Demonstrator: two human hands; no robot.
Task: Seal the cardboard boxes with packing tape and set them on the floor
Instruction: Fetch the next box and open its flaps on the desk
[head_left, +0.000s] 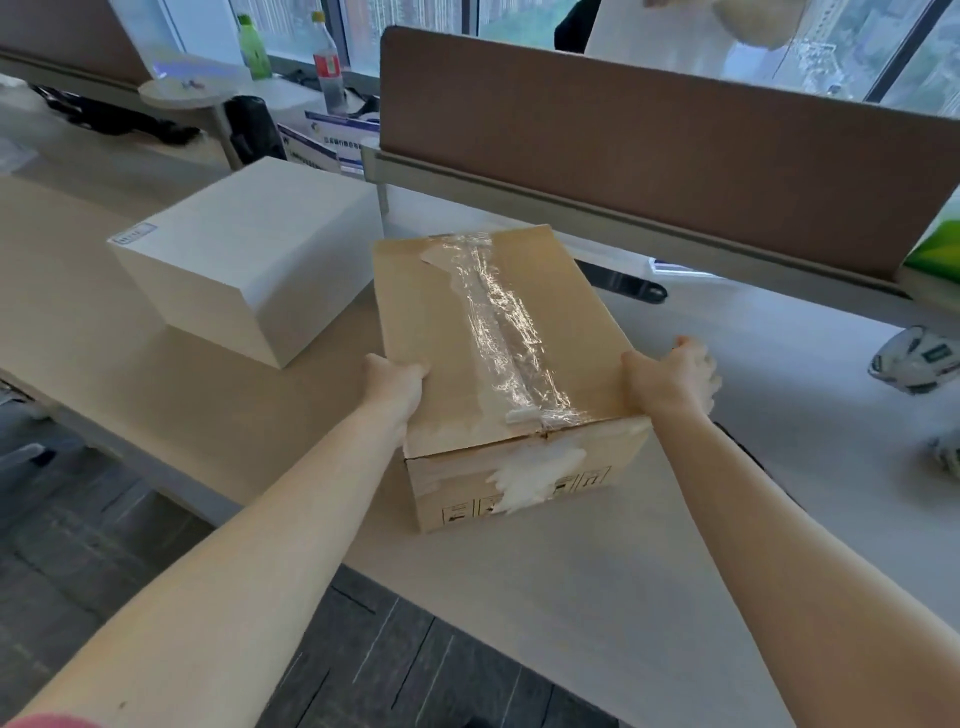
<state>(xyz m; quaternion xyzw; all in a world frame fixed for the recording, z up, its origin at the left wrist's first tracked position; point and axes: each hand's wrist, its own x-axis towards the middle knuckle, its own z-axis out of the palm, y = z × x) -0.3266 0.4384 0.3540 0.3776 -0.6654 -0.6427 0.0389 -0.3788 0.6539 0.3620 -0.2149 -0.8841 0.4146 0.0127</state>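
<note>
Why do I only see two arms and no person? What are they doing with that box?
The camera sits on the person's head and looks down, so you see only their arms, as if through their eyes. The left hand and the right hand press against the two sides of a brown cardboard box. The fingers are mostly hidden behind the box, so how they curl is hard to tell. Shiny clear packing tape runs along the middle of its top, so it looks sealed. The box rests on a pale desk. Beside it, on the left, stands a plain white box. Behind runs a brown divider panel. The dark floor below is probably where the box goes next.
</note>
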